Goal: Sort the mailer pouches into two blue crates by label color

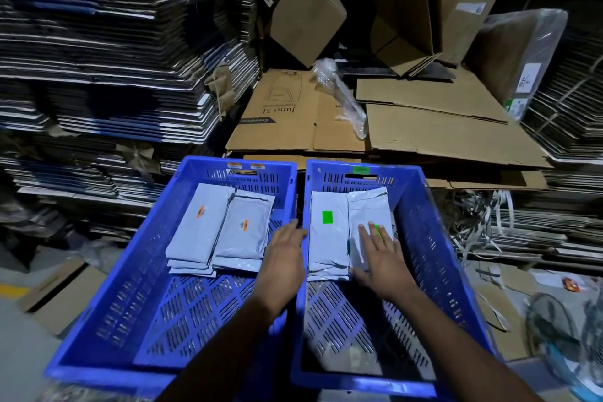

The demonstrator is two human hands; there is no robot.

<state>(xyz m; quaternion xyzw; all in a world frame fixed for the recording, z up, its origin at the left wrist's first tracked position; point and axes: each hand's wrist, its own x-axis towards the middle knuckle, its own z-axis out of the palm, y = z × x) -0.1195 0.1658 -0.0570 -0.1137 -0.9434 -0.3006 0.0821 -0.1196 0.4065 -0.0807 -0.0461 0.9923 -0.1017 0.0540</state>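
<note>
We press our right hand (380, 258), fingers spread flat, on a green-label pouch (368, 222) in the right crate (424, 222). Our left hand (282, 258) hovers relaxed, holding nothing, over the left crate (146, 254), where the orange-label pouches (222, 232) lie.

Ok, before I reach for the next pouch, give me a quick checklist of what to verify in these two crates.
1. Left crate holds only orange-label pouches: ok, both visible labels are orange.
2. Right crate holds only green-label pouches: ok for the visible labels.
3. Crate tags match contents, orange tags left, green tag right: ok.
4. Right hand free: not ok, it rests flat on the right green pouch.
5. Left hand free: ok, open, holding nothing.
6. Labels of lower pouches in each stack: cannot tell, hidden.
</note>
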